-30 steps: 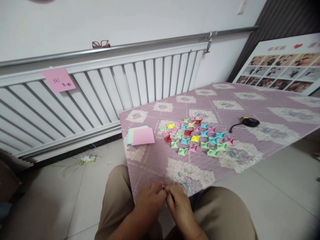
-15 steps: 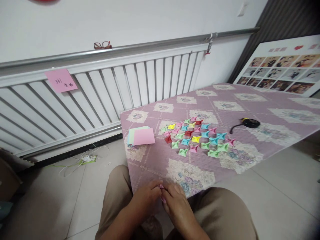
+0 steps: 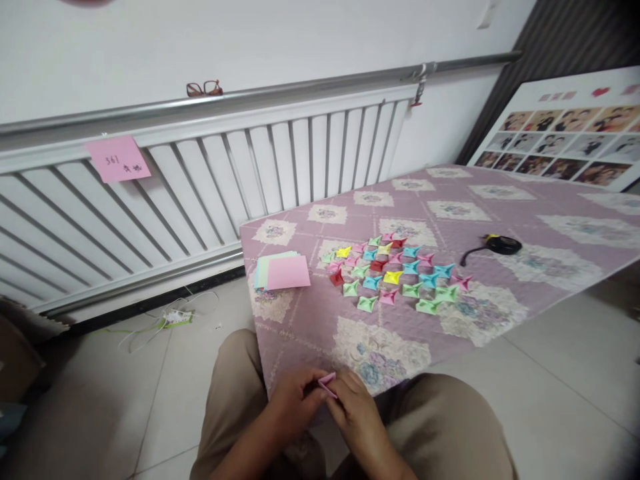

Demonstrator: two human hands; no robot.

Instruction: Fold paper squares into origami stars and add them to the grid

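Between my two hands, at the table's near edge, is a small folded pink paper [image 3: 328, 383]. My left hand [image 3: 295, 400] pinches its left side, and my right hand [image 3: 354, 403] grips its right side. Beyond them, several small folded paper pieces in green, pink, blue, red and yellow [image 3: 393, 277] stand in rows on the patterned tablecloth [image 3: 300, 327]. To their left lies a fanned stack of paper sheets with a pink one on top [image 3: 289, 272].
A black and yellow tape measure [image 3: 503, 245] lies at the table's right. Behind are a white radiator [image 3: 300, 160] with a pink note [image 3: 119, 159], glasses [image 3: 204, 88] on the pipe and a photo board [image 3: 560, 133]. A power strip [image 3: 178, 319] is on the floor.
The pink paper has turned between my fingers and shows more of its folded shape. My hands have shifted slightly around it. The pieces on the table have not moved.
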